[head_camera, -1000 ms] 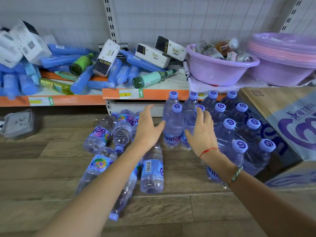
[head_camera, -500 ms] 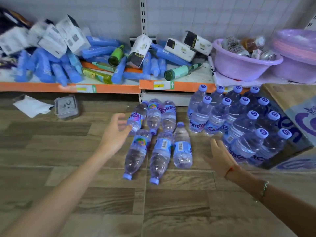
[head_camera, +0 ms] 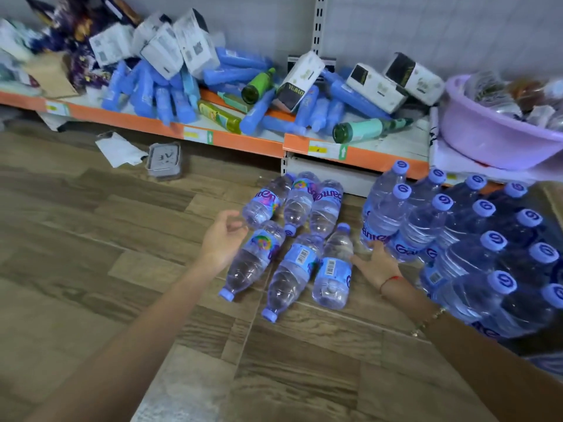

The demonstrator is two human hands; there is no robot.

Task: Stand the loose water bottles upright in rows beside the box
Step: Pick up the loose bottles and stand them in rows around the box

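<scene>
Several clear water bottles with lilac caps lie flat on the wooden floor in two rows, among them a near-left one, a middle one and a right one. To their right, several bottles stand upright in rows. The box is almost out of frame at the right edge. My left hand hovers open beside the left lying bottles, fingers curled. My right hand is open between the rightmost lying bottle and the standing group, holding nothing.
A low orange-edged shelf behind holds blue tubes, green bottles and white cartons. A lilac basin sits on it at right. A grey plastic lid and a white paper lie on the floor at left.
Both hands have pulled back from the standing bottles and dropped toward the lying ones. The view has swung left, pushing the box nearly out of frame.
</scene>
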